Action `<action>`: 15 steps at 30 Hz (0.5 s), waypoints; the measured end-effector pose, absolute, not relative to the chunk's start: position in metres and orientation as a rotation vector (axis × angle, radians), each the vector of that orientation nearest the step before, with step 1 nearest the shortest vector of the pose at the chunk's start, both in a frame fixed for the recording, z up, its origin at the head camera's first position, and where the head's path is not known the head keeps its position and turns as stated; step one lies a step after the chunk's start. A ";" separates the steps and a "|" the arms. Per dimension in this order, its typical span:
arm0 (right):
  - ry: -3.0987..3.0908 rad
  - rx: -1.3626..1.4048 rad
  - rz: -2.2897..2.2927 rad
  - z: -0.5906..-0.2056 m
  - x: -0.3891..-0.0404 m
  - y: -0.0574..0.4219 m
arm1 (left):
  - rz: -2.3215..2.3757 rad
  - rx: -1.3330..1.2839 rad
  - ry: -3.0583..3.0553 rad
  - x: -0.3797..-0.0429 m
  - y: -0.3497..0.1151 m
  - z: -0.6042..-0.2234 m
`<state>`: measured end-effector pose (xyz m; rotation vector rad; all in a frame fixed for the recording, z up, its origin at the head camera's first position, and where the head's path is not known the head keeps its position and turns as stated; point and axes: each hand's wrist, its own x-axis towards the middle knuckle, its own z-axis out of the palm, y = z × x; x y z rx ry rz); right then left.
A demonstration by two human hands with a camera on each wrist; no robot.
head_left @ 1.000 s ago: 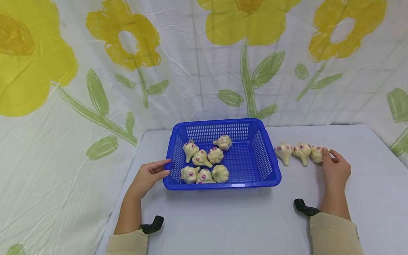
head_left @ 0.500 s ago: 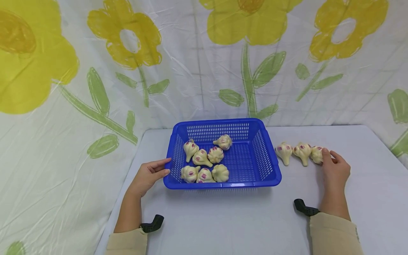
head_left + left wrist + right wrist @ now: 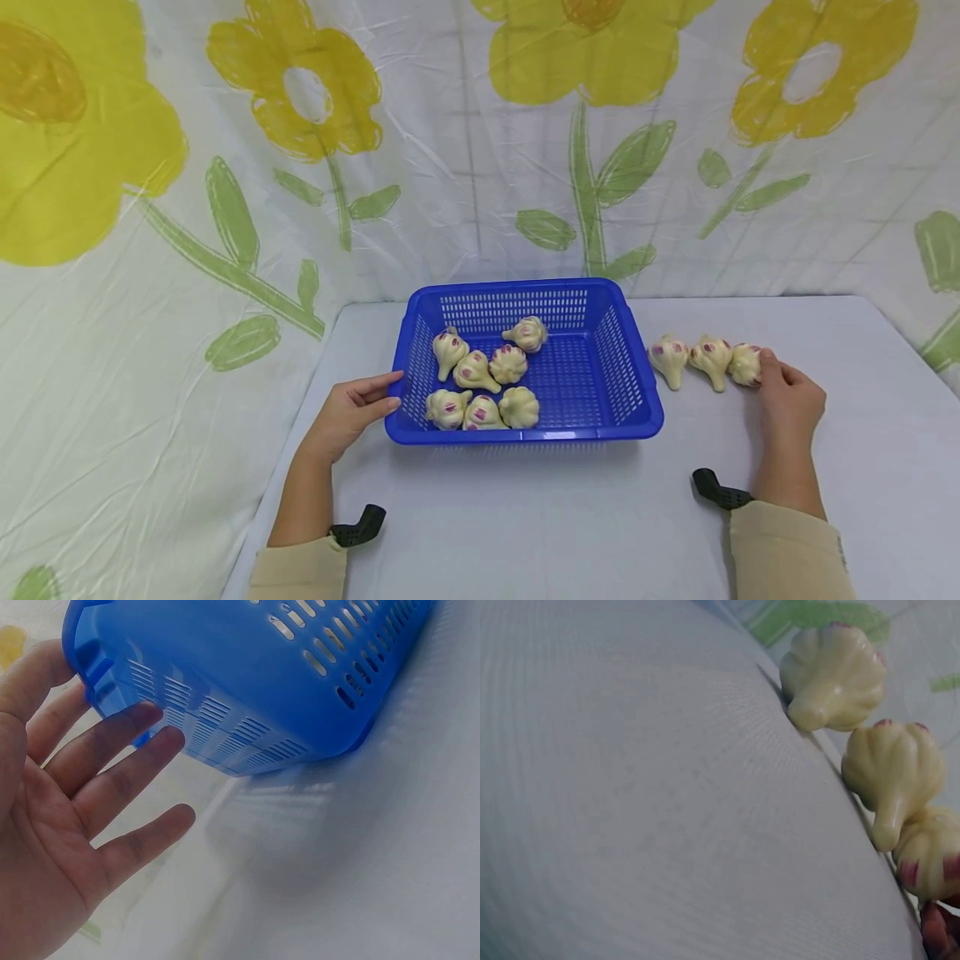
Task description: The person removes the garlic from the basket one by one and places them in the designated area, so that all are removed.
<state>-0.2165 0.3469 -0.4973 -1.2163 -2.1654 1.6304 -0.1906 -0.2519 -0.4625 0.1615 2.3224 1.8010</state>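
A blue plastic basket [image 3: 525, 436] holds several cream garlic bulbs [image 3: 472, 372] with purple patches, mostly on its left side. At the basket's left rim, my left hand [image 3: 345, 418] touches with thumb and index finger. Its other fingers [image 3: 127, 784] spread loosely beside the slotted wall in the left wrist view. To the right of the basket, three garlic bulbs lie in a row on the table: a left one [image 3: 668, 358], a middle one [image 3: 711, 358] and a right one [image 3: 746, 365]. My right hand [image 3: 792, 406] pinches the right bulb at its right end; the fingertips are partly hidden.
A white cloth covers the table [image 3: 540, 517]. Behind and to the left hangs a white curtain [image 3: 435, 158] printed with yellow flowers. A black camera mount sits on each wrist, the left mount [image 3: 360, 527] and the right mount [image 3: 720, 490], above beige sleeves.
My right hand's fingers have drawn together at the right bulb, leaving more of it visible. The left hand, the basket and the other bulbs stay in place; the head view shifts slightly.
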 end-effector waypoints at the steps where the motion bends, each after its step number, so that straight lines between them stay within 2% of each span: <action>1: -2.167 -1.215 1.631 -0.497 -0.216 0.347 | 1.800 0.162 2.323 -0.191 -0.252 -0.462; 15: -2.139 -1.237 1.661 -0.500 -0.218 0.349 | 1.765 0.142 2.352 -0.190 -0.252 -0.463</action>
